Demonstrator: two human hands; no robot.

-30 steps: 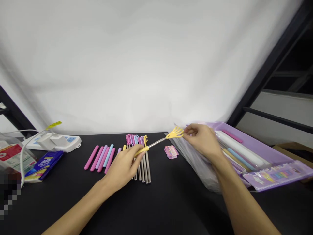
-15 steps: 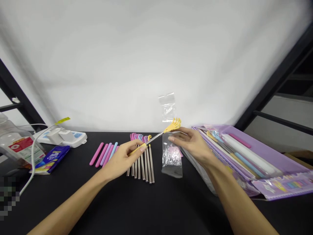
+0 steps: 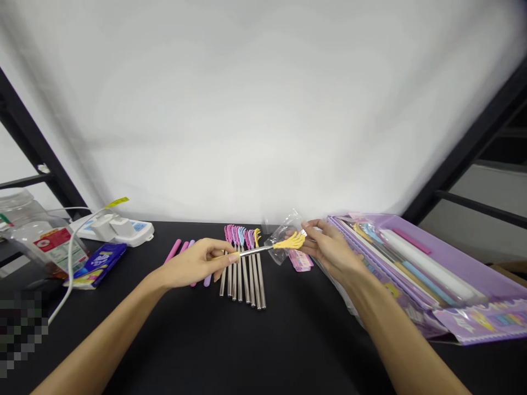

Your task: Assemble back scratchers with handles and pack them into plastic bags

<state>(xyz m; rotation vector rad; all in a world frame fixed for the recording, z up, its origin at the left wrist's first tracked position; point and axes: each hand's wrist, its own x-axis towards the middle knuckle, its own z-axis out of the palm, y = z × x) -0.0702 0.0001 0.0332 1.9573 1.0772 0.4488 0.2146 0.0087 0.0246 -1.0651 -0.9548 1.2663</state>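
Yellow scratcher (image 3: pixel 277 246) pinched in left hand (image 3: pixel 201 262) above worktop (image 3: pixel 267 345), toward back edge; clear bag (image 3: pixel 284 226) pinched in right hand (image 3: pixel 329 247), overlapping scratcher's clawed end, can't tell whether around or behind.

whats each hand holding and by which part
The left hand grips the yellow scratcher by its handle, opposite the claw end. The right hand appears to hold the clear plastic bag; exactly where cannot be told.
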